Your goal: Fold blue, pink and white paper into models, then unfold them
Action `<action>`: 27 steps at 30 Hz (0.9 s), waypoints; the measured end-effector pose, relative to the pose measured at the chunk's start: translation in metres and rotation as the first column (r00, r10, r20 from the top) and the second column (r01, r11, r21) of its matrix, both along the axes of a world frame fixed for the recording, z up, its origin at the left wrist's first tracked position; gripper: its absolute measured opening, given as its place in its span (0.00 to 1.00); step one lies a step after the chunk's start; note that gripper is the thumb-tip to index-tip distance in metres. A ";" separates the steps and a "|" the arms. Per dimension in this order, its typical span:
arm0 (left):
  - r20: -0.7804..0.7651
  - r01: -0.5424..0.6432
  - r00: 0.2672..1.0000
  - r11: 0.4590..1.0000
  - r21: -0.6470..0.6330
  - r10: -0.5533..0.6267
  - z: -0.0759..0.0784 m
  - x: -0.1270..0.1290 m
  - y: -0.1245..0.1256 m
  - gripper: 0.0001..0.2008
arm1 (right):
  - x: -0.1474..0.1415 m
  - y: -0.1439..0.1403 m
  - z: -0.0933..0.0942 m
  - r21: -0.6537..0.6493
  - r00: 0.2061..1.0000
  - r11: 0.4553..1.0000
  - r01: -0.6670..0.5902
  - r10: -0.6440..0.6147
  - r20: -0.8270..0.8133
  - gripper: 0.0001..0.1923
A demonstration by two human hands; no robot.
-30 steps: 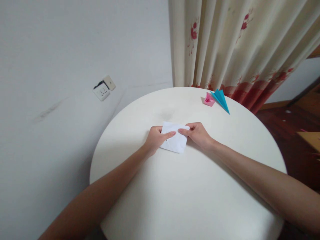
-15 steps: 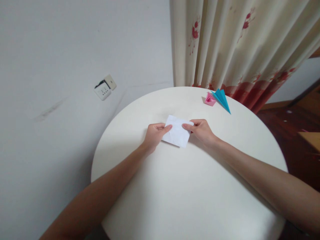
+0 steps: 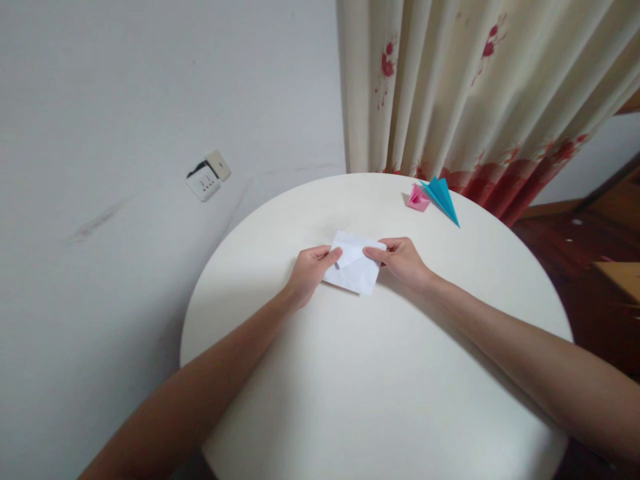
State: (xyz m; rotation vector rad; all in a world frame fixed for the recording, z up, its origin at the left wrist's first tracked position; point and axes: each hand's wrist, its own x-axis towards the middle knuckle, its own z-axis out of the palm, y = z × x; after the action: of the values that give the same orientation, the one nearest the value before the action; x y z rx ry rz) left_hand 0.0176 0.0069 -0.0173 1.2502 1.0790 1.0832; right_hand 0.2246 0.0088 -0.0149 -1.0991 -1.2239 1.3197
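Observation:
Between my two hands is a folded sheet of white paper (image 3: 357,270), held just above the round table. A small flap on its upper side is lifted slightly and casts a thin shadow near my left thumb. My left hand (image 3: 311,272) pinches the paper's left edge, thumb on top and fingers underneath. At the upper right edge, my right hand (image 3: 403,259) grips it the same way, its fingers partly hidden behind the paper.
The white round table (image 3: 310,393) stands against a pale wall. On its far right side lie a pink folded-paper piece (image 3: 418,199) and a blue paper plane (image 3: 442,199). A flowered curtain (image 3: 420,80) hangs behind, and a wall socket (image 3: 203,183) is at the left.
A flap on the upper part of the white paper now stands out, where the surface looked flatter before. Both hands keep nearly the same place and grip.

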 end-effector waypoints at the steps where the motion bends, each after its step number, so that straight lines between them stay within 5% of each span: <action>1: -0.008 0.009 1.000 1.000 -0.008 -0.009 0.002 0.000 -0.002 0.21 | -0.001 -0.002 0.001 -0.005 1.000 1.000 -0.009 0.009 -0.001 0.20; 18: -0.178 0.007 0.984 0.998 -0.069 -0.019 0.008 0.006 -0.009 0.18 | -0.009 -0.011 0.000 0.001 0.990 0.990 -0.138 0.138 -0.035 0.20; 27: -0.154 -0.058 0.987 0.997 -0.054 0.049 0.008 0.006 -0.009 0.20 | -0.006 -0.004 0.005 0.035 1.000 0.999 0.011 -0.011 0.000 0.19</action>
State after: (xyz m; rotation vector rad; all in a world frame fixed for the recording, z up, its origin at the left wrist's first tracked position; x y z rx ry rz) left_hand 0.0232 -0.0021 -0.0094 1.2795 1.2580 1.0020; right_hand 0.2187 0.0043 -0.0098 -1.0794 -1.2353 1.2856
